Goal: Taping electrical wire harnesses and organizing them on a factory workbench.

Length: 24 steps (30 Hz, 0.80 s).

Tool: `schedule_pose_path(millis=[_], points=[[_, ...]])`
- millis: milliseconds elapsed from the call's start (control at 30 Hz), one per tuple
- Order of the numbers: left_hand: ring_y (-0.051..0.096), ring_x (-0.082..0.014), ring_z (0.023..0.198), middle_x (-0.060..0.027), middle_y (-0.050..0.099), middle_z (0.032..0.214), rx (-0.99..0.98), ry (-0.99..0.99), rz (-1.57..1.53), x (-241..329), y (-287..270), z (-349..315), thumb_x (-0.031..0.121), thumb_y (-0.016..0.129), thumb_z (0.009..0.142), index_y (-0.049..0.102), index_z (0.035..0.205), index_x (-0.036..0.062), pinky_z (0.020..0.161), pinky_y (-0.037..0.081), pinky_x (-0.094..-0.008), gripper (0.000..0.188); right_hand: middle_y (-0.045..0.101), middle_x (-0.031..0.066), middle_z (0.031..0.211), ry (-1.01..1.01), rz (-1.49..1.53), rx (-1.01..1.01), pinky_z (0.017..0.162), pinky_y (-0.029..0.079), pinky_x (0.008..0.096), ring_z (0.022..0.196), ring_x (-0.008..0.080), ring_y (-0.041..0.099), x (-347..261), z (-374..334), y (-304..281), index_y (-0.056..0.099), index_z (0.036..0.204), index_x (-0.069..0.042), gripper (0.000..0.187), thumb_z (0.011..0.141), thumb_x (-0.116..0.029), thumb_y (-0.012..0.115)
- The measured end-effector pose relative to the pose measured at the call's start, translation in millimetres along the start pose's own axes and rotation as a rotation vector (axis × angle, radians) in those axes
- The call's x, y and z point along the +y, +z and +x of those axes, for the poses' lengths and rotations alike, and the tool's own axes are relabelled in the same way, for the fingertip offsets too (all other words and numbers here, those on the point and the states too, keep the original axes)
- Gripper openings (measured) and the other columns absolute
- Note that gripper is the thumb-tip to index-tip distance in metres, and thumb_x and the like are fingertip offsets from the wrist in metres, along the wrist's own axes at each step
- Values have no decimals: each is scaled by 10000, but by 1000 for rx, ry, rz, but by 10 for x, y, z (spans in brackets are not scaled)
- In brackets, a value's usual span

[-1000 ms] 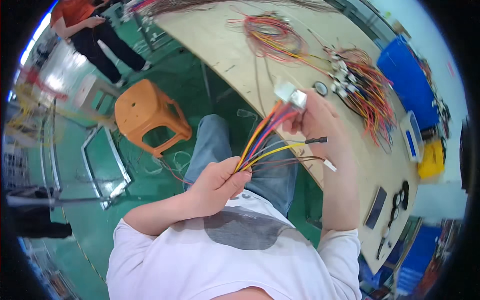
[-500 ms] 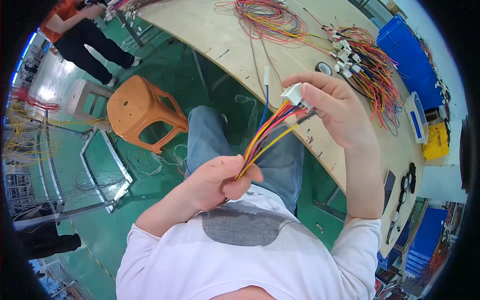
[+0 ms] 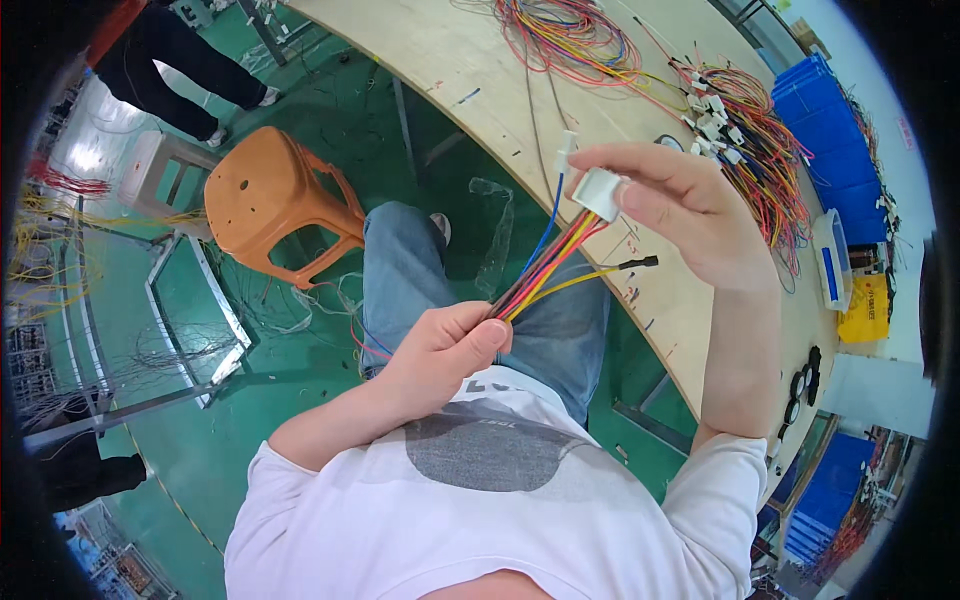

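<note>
My left hand (image 3: 445,352) is closed around a bundle of coloured wires (image 3: 548,264), pinched between thumb and curled fingers above my lap. The wires rise to a white plug connector (image 3: 597,192). My right hand (image 3: 690,205) holds that connector at its right side, the thumb against it and the fingers arched over its top. A blue wire with a small slim white connector (image 3: 567,150) stands up beside it, close to my right fingertips. One yellow wire branches off to the right and ends in a black sleeve (image 3: 640,263).
On the wooden table (image 3: 450,60) lie a loose wire coil (image 3: 570,40) and a heap of wires with white connectors (image 3: 740,130). Blue bins (image 3: 825,150) and a yellow packet (image 3: 865,310) line its far right. An orange stool (image 3: 260,195) and a person (image 3: 175,60) are at left.
The connector has tilted and my right fingers have loosened and straightened over it. The black-sleeved yellow wire now sticks out free to the right. The blue wire's connector has shifted right, nearer my fingertips.
</note>
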<state>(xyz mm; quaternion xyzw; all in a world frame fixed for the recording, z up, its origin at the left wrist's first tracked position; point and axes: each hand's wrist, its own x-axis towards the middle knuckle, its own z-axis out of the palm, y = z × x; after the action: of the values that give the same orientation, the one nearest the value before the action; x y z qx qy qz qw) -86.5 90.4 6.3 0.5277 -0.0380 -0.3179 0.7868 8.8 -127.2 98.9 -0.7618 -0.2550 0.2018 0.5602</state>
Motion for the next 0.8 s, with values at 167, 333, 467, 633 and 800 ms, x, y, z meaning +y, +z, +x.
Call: schedule_pose_path(millis=[167, 333, 467, 633, 800], points=[[294, -20, 531, 64, 363, 573, 25, 11, -11, 30, -43, -10, 297, 474, 868, 509, 740, 38, 480, 238, -183, 292, 576, 56, 928, 171, -49, -1, 782, 416, 237, 869, 112, 533, 151, 47, 8, 430, 1166, 22, 382, 793, -16, 505], [289, -52, 464, 31, 383, 551, 15, 54, -95, -64, -90, 8, 311, 553, 812, 477, 715, 43, 428, 209, -205, 295, 583, 28, 805, 240, 184, 49, 654, 439, 220, 738, 89, 539, 267, 22, 12, 553, 980, 13, 255, 745, -73, 601], [293, -67, 450, 36, 349, 525, -13, 77, -286, -130, -170, 31, 260, 596, 781, 463, 732, 58, 417, 200, -220, 247, 588, 50, 801, -151, -272, 374, 691, 439, 262, 721, 144, 556, 304, -18, 289, 572, 862, -3, 197, 680, -29, 642], [238, -37, 436, 63, 314, 526, 106, -68, -552, -104, -181, 99, 215, 561, 813, 500, 799, 59, 410, 156, -210, 168, 569, 82, 802, -587, -832, 479, 630, 446, 284, 687, 194, 553, 291, -101, 373, 562, 822, -15, 189, 656, 21, 645], [299, -54, 446, 37, 394, 532, 37, -37, -720, -198, -229, 184, 237, 484, 860, 516, 849, 59, 424, 213, -204, 181, 559, 97, 833, -256, -424, 454, 589, 451, 257, 705, 200, 557, 290, -311, 515, 566, 818, -7, 196, 651, 79, 621]])
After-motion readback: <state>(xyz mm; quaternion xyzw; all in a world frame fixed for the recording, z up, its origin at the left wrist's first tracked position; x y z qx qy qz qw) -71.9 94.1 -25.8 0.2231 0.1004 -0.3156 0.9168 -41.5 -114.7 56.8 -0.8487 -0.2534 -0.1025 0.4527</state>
